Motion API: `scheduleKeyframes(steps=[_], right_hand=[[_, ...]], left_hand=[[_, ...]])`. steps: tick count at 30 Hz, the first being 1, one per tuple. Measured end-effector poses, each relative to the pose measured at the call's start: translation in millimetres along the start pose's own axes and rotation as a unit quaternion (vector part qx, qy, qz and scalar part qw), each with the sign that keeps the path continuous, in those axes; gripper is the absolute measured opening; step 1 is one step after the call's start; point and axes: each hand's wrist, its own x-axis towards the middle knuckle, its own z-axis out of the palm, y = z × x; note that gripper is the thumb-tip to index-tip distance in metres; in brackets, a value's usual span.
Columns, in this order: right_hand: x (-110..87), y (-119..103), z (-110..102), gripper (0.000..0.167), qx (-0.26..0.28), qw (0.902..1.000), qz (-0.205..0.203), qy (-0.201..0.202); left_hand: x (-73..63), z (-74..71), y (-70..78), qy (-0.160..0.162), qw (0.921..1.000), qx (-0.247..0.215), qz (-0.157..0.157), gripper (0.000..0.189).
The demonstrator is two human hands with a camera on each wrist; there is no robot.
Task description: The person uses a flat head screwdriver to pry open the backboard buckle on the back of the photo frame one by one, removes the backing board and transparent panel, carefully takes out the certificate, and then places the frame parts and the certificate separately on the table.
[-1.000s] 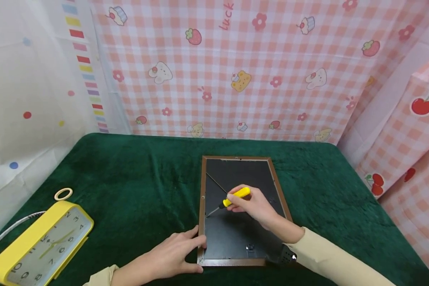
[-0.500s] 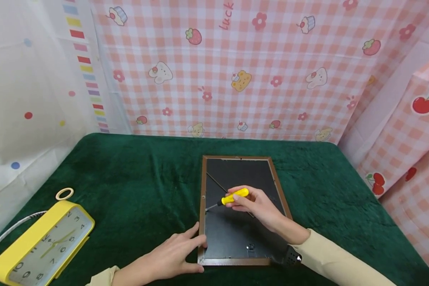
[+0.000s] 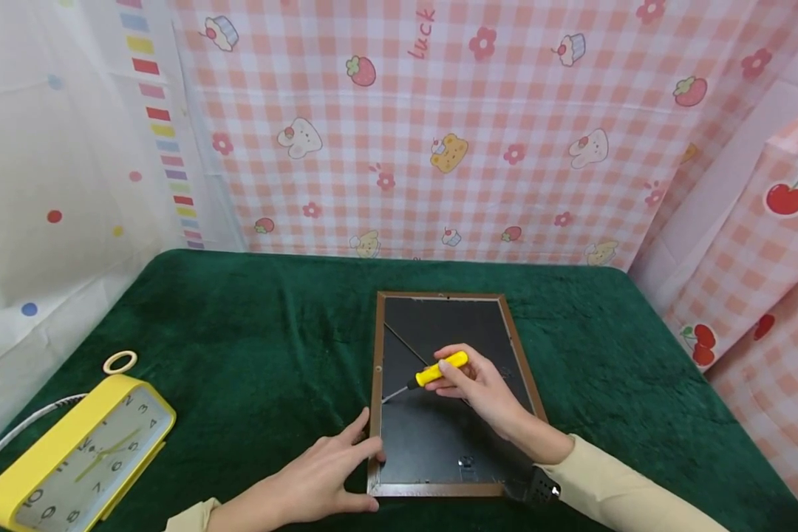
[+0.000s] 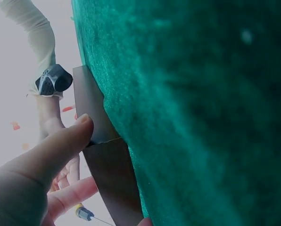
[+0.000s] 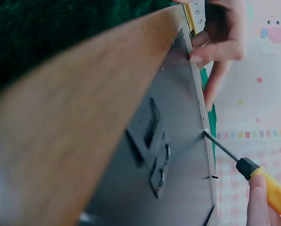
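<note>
A brown picture frame (image 3: 375, 421) lies face down, its black backing board (image 3: 439, 428) showing. My left hand (image 3: 329, 469) holds the frame's near left corner, thumb at the corner and fingers over the left rail. A yellow screwdriver (image 3: 439, 369) with a black collar is in the grip of my right hand (image 3: 482, 391). Its thin shaft slants down to the left, the tip at the inner edge of the left rail. In the right wrist view, a small dark tab (image 5: 215, 177) sticks out from that rail near the shaft, and a blurred hanger (image 5: 152, 136) sits on the backing.
A yellow clock (image 3: 86, 458) with a white cable (image 3: 26, 421) stands at the left, a pale ring (image 3: 120, 361) beyond it. Green cloth (image 3: 273, 332) covers the table; a pink checked curtain (image 3: 406, 111) hangs behind.
The screwdriver tip has moved a little away along the left rail, then back nearer, with my right hand shifting slightly. My left hand has stayed at the corner.
</note>
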Motion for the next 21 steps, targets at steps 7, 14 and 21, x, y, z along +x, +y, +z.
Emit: scheduleKeyframes(steps=[7,14,21], right_hand=[[-0.8,0,3,0.021,-0.002,0.9998,-0.005,0.02],[-0.4,-8,9,0.019,-0.073,0.9962,-0.037,0.029],[-3.0,-12,10,0.018,-0.089,0.9946,-0.048,0.019]], left_hand=[[1.1,0.2,-1.1,0.011,0.9998,0.007,0.016,0.041],[2.2,0.7,-3.1,0.016,0.9997,0.012,0.015,0.038],[2.3,0.5,-2.8,0.018,0.9997,0.005,0.017,0.038]])
